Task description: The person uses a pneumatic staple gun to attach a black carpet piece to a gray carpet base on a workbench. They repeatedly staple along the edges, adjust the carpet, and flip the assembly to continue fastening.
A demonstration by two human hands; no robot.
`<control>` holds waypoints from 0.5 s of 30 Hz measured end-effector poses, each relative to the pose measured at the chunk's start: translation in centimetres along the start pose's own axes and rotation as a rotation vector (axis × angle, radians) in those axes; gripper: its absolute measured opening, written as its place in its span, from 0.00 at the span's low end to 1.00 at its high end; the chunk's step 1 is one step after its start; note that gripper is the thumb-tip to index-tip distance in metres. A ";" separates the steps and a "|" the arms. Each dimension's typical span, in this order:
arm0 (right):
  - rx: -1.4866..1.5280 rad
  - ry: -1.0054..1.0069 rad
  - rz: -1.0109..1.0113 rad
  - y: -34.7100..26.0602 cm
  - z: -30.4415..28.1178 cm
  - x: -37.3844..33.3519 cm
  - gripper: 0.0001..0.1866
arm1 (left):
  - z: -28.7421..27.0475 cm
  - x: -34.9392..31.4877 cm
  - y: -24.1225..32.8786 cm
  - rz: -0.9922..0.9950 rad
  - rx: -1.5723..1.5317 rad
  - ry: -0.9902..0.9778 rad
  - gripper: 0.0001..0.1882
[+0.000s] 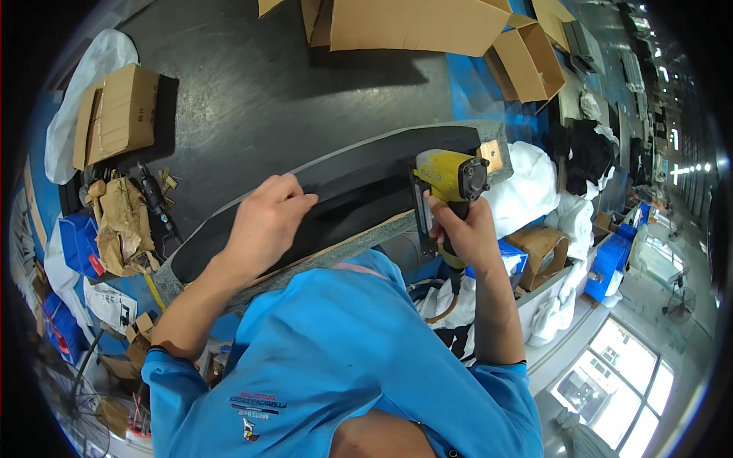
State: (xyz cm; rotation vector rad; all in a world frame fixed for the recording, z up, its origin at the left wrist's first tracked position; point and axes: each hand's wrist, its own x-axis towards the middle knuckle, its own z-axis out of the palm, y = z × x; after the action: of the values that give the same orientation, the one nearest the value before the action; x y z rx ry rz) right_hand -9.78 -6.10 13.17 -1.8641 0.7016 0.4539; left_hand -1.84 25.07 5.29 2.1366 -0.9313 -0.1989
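My right hand is wrapped round the grip of a yellow and black pneumatic staple gun. The gun is over the right part of a long curved panel, which has a black inner face and a grey fabric border. An air hose hangs from the bottom of the gun's grip. My left hand is over the panel's left half, its fingers curled and closed. Whatever they hold, if anything, is hidden under the hand. A small wooden block shows at the panel's right end.
The panel lies along the near edge of a dark worktable. A closed carton stands at the left, near a black power tool and crumpled brown paper. Open cartons stand at the back. White padding bulges at the right.
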 end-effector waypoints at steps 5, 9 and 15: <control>0.019 -0.027 -0.028 -0.6 1.6 -1.2 0.13 | 1.3 -0.4 0.1 0.148 0.152 0.025 0.16; 0.024 0.029 0.003 -0.9 4.0 -1.9 0.12 | 1.6 -0.4 0.2 0.205 0.226 0.066 0.17; -0.038 0.039 -0.008 -1.4 5.2 -2.5 0.10 | 1.8 -0.8 -0.1 0.219 0.217 0.099 0.17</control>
State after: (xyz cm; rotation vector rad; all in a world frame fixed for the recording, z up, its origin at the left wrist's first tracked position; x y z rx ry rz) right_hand -10.73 -0.25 13.64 -1.9146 0.7163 0.4295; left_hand -3.11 24.60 3.85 2.1952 -1.1628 0.1219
